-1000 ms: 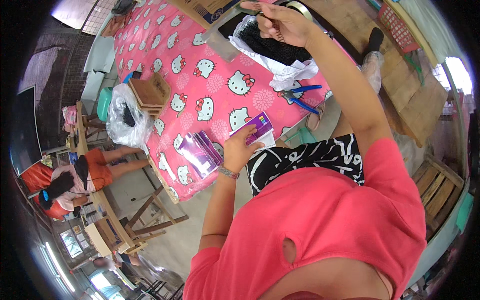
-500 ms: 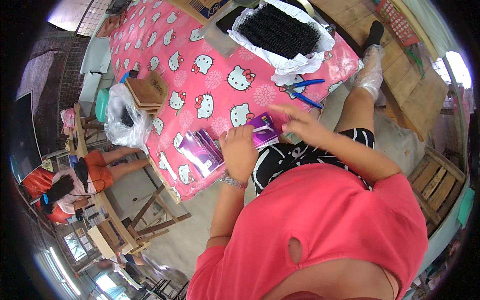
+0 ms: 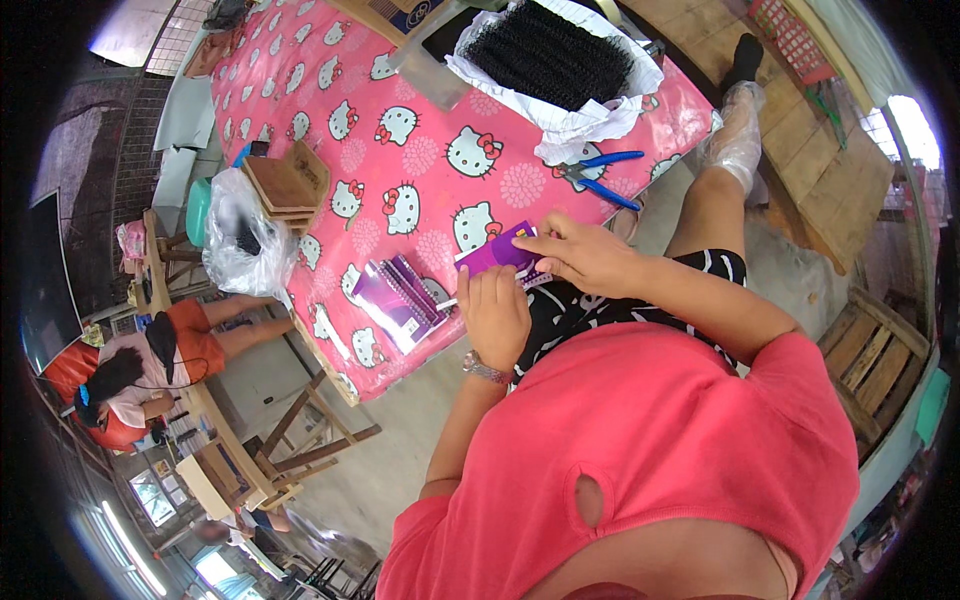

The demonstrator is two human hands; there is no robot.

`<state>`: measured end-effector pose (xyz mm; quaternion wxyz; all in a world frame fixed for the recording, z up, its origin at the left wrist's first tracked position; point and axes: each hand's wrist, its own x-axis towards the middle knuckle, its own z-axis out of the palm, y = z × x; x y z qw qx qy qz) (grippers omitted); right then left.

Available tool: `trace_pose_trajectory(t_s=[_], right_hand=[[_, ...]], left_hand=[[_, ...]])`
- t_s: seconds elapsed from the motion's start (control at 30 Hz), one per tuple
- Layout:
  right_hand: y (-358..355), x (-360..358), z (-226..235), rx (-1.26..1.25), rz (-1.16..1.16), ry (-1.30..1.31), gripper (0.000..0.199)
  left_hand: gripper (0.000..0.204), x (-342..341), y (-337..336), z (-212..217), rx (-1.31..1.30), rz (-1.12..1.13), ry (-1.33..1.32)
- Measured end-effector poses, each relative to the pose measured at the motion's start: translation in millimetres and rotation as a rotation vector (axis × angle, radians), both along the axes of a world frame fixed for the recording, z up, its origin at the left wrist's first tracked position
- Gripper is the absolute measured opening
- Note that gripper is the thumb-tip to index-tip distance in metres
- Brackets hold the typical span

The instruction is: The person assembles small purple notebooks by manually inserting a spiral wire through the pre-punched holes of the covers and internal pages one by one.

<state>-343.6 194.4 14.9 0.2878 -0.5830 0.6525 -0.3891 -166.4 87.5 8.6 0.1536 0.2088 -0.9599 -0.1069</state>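
A flat purple printed packet [image 3: 497, 252] lies at the near edge of the pink table, close to my lap. My left hand [image 3: 495, 315] is closed over its near edge, fingers bent on top. My right hand [image 3: 590, 255] pinches its right side with thumb and forefinger. A white edge with a row of small marks shows beneath the packet, partly hidden by my fingers. Just left of my left hand lie several similar purple packets [image 3: 402, 297], overlapping and glossy. Beyond my right hand rest blue-handled pliers [image 3: 600, 180], jaws toward the left.
Black curly hair bundles [image 3: 550, 60] lie on white paper at the far side. On the left are brown cardboard pieces [image 3: 290, 185] and a clear plastic bag [image 3: 245, 235]. A wooden bench [image 3: 820, 190] stands to the right. Another person [image 3: 150, 370] is at a left-hand table.
My right hand, raised with spread fingers before, has come down and left onto the purple packet. My left hand has shifted slightly right and nearer; more of the packet shows now.
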Motion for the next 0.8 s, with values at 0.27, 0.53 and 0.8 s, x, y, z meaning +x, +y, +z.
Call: trace_pose_trajectory(t_s=[0.27, 0.53, 0.8], right_hand=[[-10, -1, -10, -0.137, 0.155, 0.099, 0.046], [-11, -7, -11, -0.224, 0.06, 0.021, 0.021], [-11, -10, -10, 0.042, 0.169, -0.143, 0.018]], left_hand=[[0.026, 2, 0, 0, 0.009, -0.029, -0.001], [0.016, 1, -3, 1, 0.034, -0.054, 0.046], [0.019, -3, -2, 0, 0.02, -0.058, 0.049]])
